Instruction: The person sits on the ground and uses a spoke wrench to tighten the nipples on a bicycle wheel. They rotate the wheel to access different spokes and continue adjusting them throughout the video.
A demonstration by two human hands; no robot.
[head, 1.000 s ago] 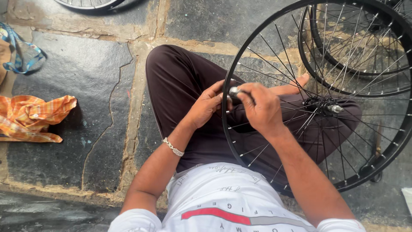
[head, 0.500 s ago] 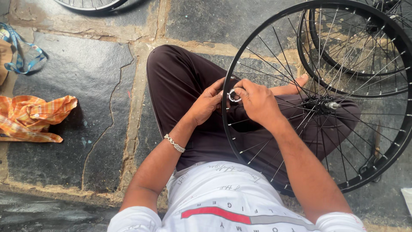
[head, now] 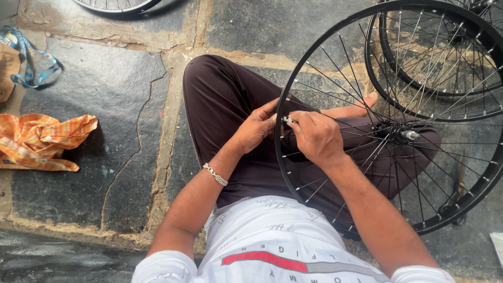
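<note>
Truing a spoke at the bicycle wheel's rim

My right hand pinches a small metal spoke key; my left hand closes on that rim. Next, I judge, a careful turn.

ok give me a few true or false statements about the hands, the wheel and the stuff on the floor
1. Both hands meet at the rim of the wheel resting on the lap. True: the left hand and right hand pinch a small metal tool there.
2. The left wrist is bare. False: it wears a metal bracelet.
3. An orange checked cloth lies on the stone floor to the left. True.
4. The wheel has a tyre fitted. False: it is a bare black rim with spokes and a hub.
5. Only one wheel is in view. False: a second wheel lies behind it.
</note>
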